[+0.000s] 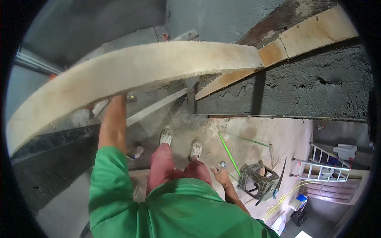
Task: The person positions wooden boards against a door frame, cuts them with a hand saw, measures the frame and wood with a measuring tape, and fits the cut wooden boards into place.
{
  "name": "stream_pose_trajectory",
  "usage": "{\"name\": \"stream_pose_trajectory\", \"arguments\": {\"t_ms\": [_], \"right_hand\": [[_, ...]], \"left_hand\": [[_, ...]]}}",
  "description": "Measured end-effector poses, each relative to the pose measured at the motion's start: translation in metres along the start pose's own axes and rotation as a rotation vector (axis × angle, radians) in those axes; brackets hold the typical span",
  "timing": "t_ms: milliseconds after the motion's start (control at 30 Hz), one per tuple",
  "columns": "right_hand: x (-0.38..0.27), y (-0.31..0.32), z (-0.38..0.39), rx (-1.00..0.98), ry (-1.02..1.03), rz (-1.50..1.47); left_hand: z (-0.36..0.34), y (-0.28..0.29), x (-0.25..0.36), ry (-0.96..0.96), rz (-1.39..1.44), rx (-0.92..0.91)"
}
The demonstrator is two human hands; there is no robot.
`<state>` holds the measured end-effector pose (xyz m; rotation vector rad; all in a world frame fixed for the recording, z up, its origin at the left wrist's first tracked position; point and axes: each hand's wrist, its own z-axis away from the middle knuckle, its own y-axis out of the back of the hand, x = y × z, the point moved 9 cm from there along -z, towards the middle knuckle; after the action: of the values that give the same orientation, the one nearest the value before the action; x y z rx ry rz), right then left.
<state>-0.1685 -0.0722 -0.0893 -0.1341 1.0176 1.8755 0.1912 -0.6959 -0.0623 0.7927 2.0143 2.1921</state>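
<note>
A long pale wooden board (pixel 158 57) spans the upper view, bowed by the lens. My left forearm (pixel 114 123) reaches up beneath it, and the board hides my left hand, so its fingers do not show. At its right end the board overlaps other pale boards (pixel 313 33) lying along the top edge of a rough grey cement wall (pixel 309 83). Low at my right side, my right hand (pixel 220 176) is closed round a tool with a rounded shiny metal end (pixel 223 164); its exact kind is too small to make out.
On the dusty floor to the right stand a dark, dirty machine frame (pixel 258 180) and a green bar (pixel 228 152). Farther right are a metal ladder (pixel 323 168) and a yellow cable (pixel 283 200). A pale strip (pixel 156 107) slants beneath the board.
</note>
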Motion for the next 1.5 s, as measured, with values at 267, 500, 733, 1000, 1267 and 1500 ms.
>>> {"name": "stream_pose_trajectory", "arguments": {"t_ms": [267, 500, 733, 1000, 1267, 1500], "right_hand": [[-0.244, 0.025, -0.11, -0.093, 0.535, 0.092], [-0.403, 0.02, -0.182, 0.143, 0.727, 0.173], [-0.462, -0.019, -0.226, 0.062, 0.844, 0.458], [-0.434, -0.056, -0.283, 0.009, 0.964, 0.645], [-0.419, -0.062, -0.284, -0.058, 0.934, 0.564], [-0.408, -0.066, -0.286, -0.097, 0.982, 0.58]], "left_hand": [[0.038, -0.018, -0.018, -0.054, -0.131, 0.029], [0.066, -0.025, 0.01, -0.077, -0.206, -0.102], [0.085, -0.068, -0.006, 0.011, -0.244, -0.406], [0.091, -0.062, 0.033, -0.063, -0.173, -0.233], [0.114, -0.041, 0.056, 0.06, -0.185, -0.284], [0.151, 0.001, 0.085, 0.082, -0.146, 0.03]]}}
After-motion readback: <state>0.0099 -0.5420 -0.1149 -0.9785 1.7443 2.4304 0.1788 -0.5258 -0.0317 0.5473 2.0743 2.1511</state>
